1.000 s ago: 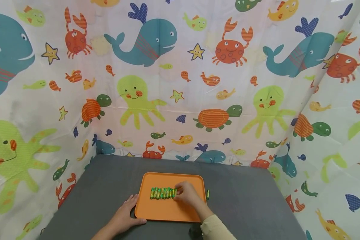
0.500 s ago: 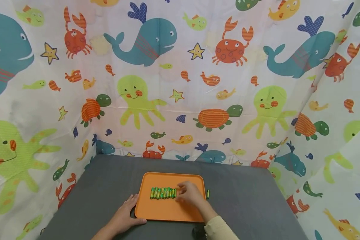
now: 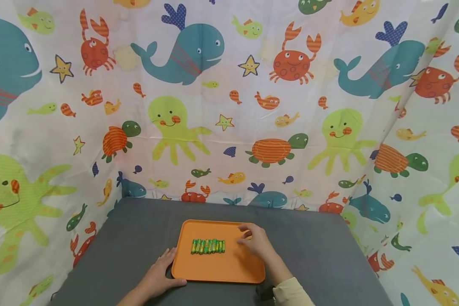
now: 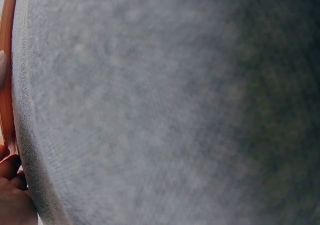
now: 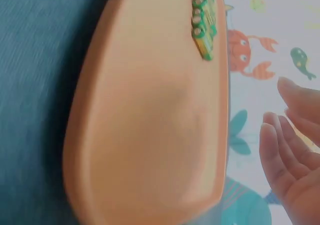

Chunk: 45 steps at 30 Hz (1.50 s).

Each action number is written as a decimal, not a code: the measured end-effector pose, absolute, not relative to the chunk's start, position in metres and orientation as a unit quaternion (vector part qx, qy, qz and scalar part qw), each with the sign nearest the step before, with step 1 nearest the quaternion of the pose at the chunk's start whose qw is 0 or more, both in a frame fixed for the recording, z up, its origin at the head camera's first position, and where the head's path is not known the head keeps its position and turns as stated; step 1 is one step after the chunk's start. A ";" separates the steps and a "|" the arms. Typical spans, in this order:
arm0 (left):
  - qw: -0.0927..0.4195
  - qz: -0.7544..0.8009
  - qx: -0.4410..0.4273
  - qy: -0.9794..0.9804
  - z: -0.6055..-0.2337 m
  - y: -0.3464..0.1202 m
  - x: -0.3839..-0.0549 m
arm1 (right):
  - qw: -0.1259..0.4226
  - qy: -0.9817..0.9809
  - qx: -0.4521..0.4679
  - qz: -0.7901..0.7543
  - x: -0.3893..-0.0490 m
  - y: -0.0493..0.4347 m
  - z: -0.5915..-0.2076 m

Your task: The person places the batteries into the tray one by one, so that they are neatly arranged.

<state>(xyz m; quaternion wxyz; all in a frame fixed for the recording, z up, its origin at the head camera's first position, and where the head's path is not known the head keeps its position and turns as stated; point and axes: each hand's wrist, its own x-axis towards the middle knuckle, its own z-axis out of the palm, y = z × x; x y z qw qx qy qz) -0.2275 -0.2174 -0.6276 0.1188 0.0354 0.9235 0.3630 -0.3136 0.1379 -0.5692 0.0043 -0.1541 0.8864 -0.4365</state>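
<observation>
Small green-and-yellow batteries (image 3: 208,246) lie side by side in a row on an orange tray (image 3: 214,272). My left hand (image 3: 157,274) rests at the tray's near left corner, fingers along the left side and thumb at the front edge. In the left wrist view only a bit of the tray rim (image 4: 6,100) shows, with parts of the hand at it. Over the tray's right part hovers my right hand (image 3: 257,242), its fingers apart and nothing seen between them. The right wrist view shows the same hand (image 5: 295,160) to the right of the batteries (image 5: 202,22).
The tray sits on a dark grey table (image 3: 306,250). A white curtain (image 3: 214,55) printed with sea animals hangs around the back and both sides.
My right hand has left the right end of the row and moved right and away from me. A lone battery right of the tray is now hidden behind it. My left hand stays put.
</observation>
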 end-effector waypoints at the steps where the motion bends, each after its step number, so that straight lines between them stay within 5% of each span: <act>1: 0.119 0.363 0.036 0.923 -0.628 -0.217 -0.227 | -0.002 0.888 -0.150 -0.435 -0.314 0.141 -0.570; 17: 0.109 0.359 0.031 0.927 -0.636 -0.218 -0.228 | -0.064 0.917 -0.068 -0.388 -0.309 0.194 -0.597; 27: 0.107 0.371 0.039 0.921 -0.633 -0.218 -0.226 | -0.011 0.925 -0.043 -0.378 -0.311 0.214 -0.612; 45: 0.113 0.366 0.031 0.923 -0.633 -0.216 -0.228 | -0.018 0.939 -0.059 -0.337 -0.314 0.214 -0.618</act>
